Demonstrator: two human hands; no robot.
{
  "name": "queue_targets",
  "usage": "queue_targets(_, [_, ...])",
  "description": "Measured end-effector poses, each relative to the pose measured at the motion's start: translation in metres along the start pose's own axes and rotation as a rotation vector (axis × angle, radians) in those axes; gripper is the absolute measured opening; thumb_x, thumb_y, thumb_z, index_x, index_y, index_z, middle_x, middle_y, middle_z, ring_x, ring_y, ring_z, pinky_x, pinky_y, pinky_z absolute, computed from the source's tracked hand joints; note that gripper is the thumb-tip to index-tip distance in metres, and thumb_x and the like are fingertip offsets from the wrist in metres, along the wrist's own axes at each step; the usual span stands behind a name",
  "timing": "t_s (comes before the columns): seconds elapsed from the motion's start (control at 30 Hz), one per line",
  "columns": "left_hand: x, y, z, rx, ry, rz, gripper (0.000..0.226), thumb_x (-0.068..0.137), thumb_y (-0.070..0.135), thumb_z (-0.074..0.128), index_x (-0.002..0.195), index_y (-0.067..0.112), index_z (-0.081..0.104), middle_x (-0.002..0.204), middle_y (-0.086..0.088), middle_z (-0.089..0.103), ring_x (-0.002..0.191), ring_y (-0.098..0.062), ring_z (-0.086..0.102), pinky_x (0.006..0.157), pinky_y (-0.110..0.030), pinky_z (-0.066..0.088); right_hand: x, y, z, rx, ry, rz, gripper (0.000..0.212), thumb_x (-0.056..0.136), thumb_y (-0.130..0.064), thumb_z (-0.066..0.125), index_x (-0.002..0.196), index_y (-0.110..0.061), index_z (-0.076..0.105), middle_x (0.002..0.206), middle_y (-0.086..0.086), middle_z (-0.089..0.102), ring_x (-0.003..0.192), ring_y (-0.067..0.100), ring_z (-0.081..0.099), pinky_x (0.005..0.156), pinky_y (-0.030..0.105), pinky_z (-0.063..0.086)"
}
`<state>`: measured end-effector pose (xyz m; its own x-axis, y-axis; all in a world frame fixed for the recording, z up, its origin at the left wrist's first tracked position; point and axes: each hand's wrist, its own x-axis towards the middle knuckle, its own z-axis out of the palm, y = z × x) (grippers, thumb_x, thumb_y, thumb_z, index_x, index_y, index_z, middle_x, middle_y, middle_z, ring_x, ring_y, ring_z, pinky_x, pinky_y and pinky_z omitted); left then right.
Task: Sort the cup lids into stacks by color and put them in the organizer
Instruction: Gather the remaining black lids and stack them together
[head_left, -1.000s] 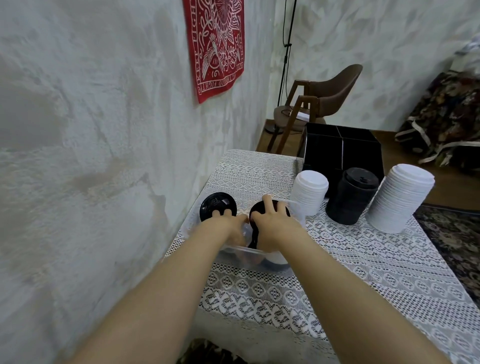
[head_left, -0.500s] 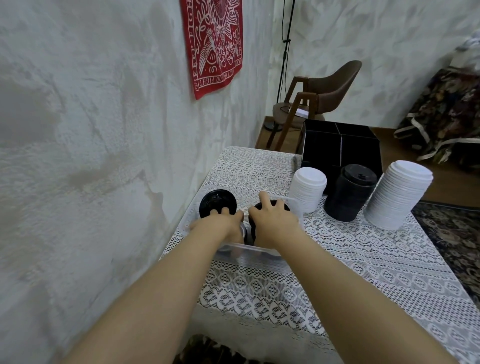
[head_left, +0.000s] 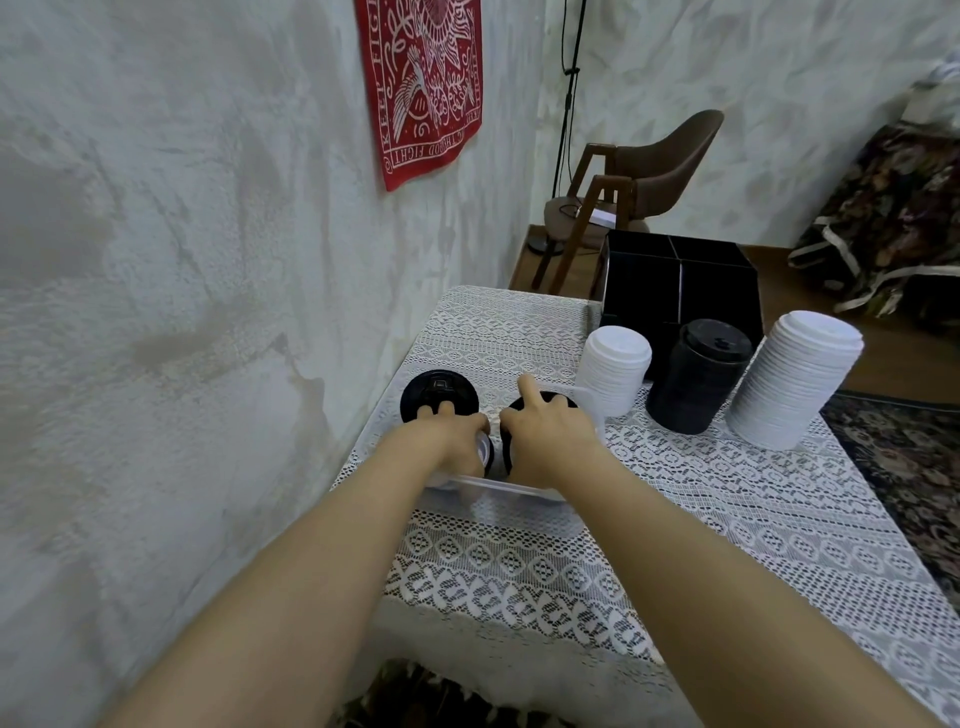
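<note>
Meanwhile, two black lids are held over a clear tub, well short of the organizer.

One black lid (head_left: 437, 391) is gripped at its near edge by the curled fingers of the left hand (head_left: 447, 436). A second black lid (head_left: 551, 402) is grasped by the right hand (head_left: 545, 441), whose index finger is stretched out across it. Both are held above the clear tub (head_left: 498, 488), which is set near the wall, well in front of the black organizer (head_left: 680, 280) and to its left. The tub's contents are largely hidden by the hands. Just in front of the organizer three stacks are lined up on the lace tablecloth (head_left: 727, 519): a short white stack (head_left: 615, 369), a black stack (head_left: 698, 374) and a taller white stack (head_left: 795, 379). Beyond the organizer a brown chair (head_left: 649, 171) is seen.
</note>
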<state>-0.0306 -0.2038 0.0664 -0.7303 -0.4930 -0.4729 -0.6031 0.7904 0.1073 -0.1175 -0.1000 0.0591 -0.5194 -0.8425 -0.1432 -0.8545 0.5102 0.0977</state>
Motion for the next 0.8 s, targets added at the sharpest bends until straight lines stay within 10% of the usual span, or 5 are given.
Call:
queue_targets(0.37, [-0.019,-0.001,-0.017,-0.035,0.177,0.059,0.091,0.072,0.035,0.076,0.146,0.035,0.022,0.141,-0.011,0.026,0.134,-0.035,0.022,0.1,-0.049,0.041,-0.015,0.01,-0.029,0.041,0.107,-0.032,0.077,0.066,-0.059,0.078,0.123,-0.017,0.047,0.133,0.004,0.023,0.109,0.035,0.047,0.073,0.046,0.052])
queue_targets(0.8, [-0.05,0.091,-0.05,-0.034,0.334,0.285,0.093,0.076,0.039,0.072,0.148,0.039,0.015,0.148,-0.009,0.022,0.137,-0.035,0.019,0.101,-0.054,0.039,-0.062,0.108,-0.072,0.056,0.201,0.125,0.07,0.067,-0.057,0.077,0.118,-0.017,0.048,0.128,0.006,0.023,0.088,0.031,0.045,0.076,0.044,0.05])
